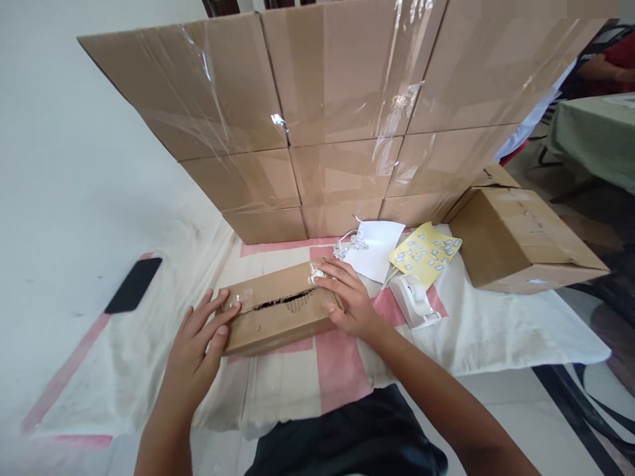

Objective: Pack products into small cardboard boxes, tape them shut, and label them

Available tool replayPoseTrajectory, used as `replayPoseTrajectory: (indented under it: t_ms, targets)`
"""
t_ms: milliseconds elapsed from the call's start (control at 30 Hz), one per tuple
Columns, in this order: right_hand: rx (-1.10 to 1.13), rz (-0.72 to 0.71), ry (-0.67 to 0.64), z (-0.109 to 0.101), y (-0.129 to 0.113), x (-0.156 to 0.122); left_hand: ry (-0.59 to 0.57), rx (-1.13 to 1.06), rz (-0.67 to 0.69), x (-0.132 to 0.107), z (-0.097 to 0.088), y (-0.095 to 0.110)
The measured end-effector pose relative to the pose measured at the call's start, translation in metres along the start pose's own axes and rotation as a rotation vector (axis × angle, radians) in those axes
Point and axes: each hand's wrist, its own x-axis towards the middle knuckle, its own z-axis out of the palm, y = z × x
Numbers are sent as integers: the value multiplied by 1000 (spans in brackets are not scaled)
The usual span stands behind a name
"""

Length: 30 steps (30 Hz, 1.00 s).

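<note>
A small flat cardboard box (278, 324) lies on the cloth in front of me, with a ragged dark gap along its top seam. Clear tape (241, 299) crosses the seam at the left end, and another shiny piece of tape (317, 272) sits at the right end. My left hand (198, 340) rests on the left end, fingers apart, with fingertips on the tape there. My right hand (350, 297) lies over the right end, its fingers stretched across the top beside the shiny tape and its thumb near the front edge. Neither hand is closed round the box.
A tall taped cardboard panel (342, 99) stands behind. To the right are a white tape dispenser (414, 304), a yellow sheet with small stickers (426, 254), white paper (380, 248) and an open carton (540, 231). A black phone (133, 285) lies left on the tablecloth (278, 396).
</note>
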Motion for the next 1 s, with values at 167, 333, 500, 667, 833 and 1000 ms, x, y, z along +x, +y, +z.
replayPoseTrajectory:
  t_ms: [167, 333, 500, 667, 833, 1000]
  targets:
    - [-66, -50, 2, -3, 1, -2, -54, 194, -4, 10, -3, 9]
    - [-145, -72, -14, -4, -2, 0, 93, 352, 169, 13, -11, 58]
    - [-265, 36, -56, -31, -28, -23, 306, -108, 576, 7, 34, 163]
    - [-385, 385, 291, -109, -43, -79, 65, -523, 635, 34, 145, 237]
    - [-261, 805, 283, -164, -26, -104, -249, -365, 521, 66, 230, 242]
    - [33, 1154, 174, -165, -15, -91, -303, -328, 447, 72, 243, 228]
